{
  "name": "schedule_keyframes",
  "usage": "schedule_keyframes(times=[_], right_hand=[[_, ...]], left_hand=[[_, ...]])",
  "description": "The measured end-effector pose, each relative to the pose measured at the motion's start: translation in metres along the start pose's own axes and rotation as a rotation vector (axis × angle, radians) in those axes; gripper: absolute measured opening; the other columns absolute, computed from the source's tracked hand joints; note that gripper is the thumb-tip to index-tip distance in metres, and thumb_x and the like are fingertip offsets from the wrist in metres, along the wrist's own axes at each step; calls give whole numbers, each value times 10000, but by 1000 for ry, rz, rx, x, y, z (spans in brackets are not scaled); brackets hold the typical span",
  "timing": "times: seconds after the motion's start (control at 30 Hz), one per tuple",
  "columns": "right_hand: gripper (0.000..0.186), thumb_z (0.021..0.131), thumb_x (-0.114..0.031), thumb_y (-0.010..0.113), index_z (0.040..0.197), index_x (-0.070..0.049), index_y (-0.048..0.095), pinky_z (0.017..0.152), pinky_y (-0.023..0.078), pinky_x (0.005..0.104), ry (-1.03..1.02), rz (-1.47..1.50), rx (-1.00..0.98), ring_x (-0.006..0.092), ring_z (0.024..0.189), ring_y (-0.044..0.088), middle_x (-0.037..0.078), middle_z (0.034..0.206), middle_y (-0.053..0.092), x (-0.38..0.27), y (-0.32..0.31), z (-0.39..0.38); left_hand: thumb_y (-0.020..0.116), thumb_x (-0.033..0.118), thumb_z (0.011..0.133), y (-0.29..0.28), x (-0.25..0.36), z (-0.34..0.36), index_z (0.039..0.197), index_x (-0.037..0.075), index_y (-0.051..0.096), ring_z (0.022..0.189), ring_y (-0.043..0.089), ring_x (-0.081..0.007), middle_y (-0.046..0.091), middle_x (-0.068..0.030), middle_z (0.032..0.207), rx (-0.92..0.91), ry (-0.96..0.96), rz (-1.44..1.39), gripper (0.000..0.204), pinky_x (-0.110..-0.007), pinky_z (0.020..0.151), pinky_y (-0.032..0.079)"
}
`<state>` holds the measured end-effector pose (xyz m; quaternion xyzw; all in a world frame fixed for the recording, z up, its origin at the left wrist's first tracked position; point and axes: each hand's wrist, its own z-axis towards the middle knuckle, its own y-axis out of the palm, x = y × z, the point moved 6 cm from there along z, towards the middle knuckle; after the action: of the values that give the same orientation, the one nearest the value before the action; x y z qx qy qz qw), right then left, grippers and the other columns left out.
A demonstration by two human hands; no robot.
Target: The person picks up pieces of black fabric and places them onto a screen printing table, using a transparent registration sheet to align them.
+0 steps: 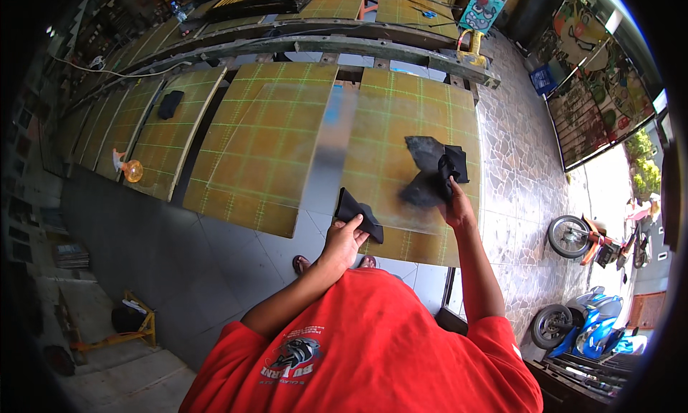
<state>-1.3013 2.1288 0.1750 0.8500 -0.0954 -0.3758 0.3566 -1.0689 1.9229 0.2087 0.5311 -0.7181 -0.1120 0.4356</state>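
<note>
Head view showed our left hand (342,245) with thumb and fingers closed on a folded black cloth (347,204) over the near left part of a green-lined board (390,119). Our right hand (457,204) pinched a bunched black cloth (454,164) over its right side; we couldn't tell whether either cloth touched the board. An orange spray bottle (132,171) was well to our left.

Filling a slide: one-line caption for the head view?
Left hand and right hand each hold black cloth at a yellow-brown board with green lines.
</note>
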Motion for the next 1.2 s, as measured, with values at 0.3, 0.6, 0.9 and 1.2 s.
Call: schedule_keyframes(times=[0.3,0.6,0.9,1.2], right_hand=[[436,995,-369,517,1342,-105,512,1063,297,470,-164,-2,177,203,1218,515,35,1338,562,-15,-70,-45],[322,1010,-256,502,1239,-38,558,957,487,399,-226,-81,211,236,1101,622,104,1185,652,6,-77,-83],[289,965,-193,559,1199,-25,582,853,469,302,-397,-443,337,163,982,612,71,1085,646,-32,-51,-81],[696,855,-403,686,1358,30,474,1034,423,413,-507,-1505,511,394,1244,515,273,1321,528,-96,-19,-56]], left_hand=[[613,82,927,-17,-12,5,966,71,586,993,611,-196,642,-60,1009,52,-66,-29,49,-371,940,479],[648,131,921,-23,-14,6,926,120,581,923,600,-172,635,-27,952,105,-59,-35,68,-367,898,474],[641,142,929,14,17,-19,950,116,583,903,610,-149,639,-14,947,60,59,-15,67,-324,850,501],[637,141,931,4,16,-20,967,118,573,926,600,-152,627,-19,973,91,62,14,77,-330,841,500]])
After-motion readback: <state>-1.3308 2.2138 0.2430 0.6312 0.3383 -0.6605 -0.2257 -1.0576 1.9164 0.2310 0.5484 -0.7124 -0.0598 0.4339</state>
